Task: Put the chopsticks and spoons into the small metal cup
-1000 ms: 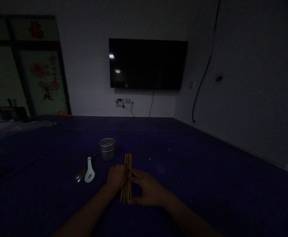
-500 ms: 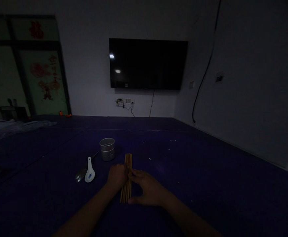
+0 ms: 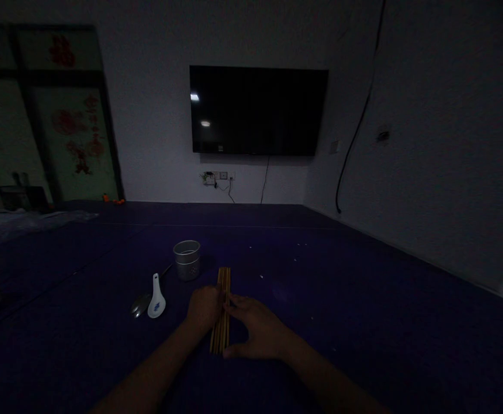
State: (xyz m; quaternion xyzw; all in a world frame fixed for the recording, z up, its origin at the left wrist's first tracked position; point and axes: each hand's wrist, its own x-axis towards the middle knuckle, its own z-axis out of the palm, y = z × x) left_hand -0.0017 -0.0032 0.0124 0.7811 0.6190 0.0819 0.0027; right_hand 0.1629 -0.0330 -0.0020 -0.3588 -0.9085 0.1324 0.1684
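Note:
Several brown chopsticks (image 3: 220, 333) lie side by side in a flat bundle on the dark blue surface, pointing away from me. My left hand (image 3: 205, 307) is curled over the bundle's left side, fingers closed on it and fingertips partly hidden. Along the right edge, my right hand (image 3: 262, 330) touches the chopsticks with its fingertips and thumb, thumb and fingers spread apart. Left of the hands lies a white porcelain spoon (image 3: 156, 306) with a blue mark. A metal spoon (image 3: 140, 305) rests beside it, its handle passing behind the white one. Beyond stands a silver metal cup (image 3: 187, 263), upright.
Small white scraps (image 3: 260, 276) dot the surface right of the cup. Clear plastic sheeting (image 3: 39, 224) lies at the far left. A television (image 3: 259, 112) hangs on the back wall above sockets and cables. A black cable (image 3: 355, 141) runs down the right wall.

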